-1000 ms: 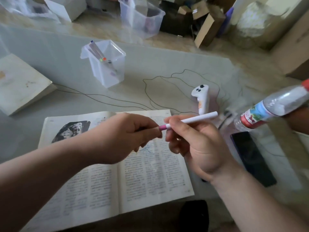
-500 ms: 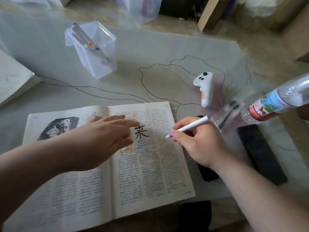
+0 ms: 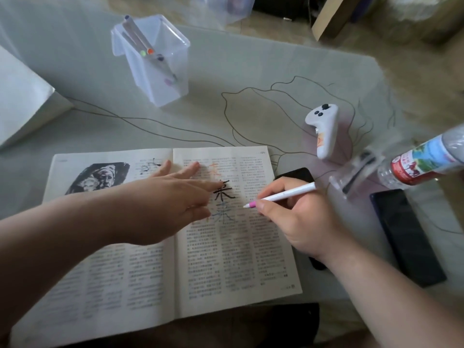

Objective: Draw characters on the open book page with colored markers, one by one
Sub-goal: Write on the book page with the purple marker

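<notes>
Matt printed paper book (image 3: 155, 272); frosted translucent plastic holder (image 3: 160, 79); glossy black phone (image 3: 406, 237).

Single view, head-worn, wide-angle. Looks forward and steeply down onto tabletop (image 3: 251, 66) from the near edge. Close range: open book (image 3: 226, 259) fills lower centre, both forearms enter from bottom corners. Floor and boxes visible along top edge. Edges bent by lens. No second view.

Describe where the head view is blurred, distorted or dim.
Head view: the water bottle at right is smeared and stretched by the wide lens; book text is too soft to read; right hand and pink marker fairly sharp; lighting flat, lower edge dark.
</notes>
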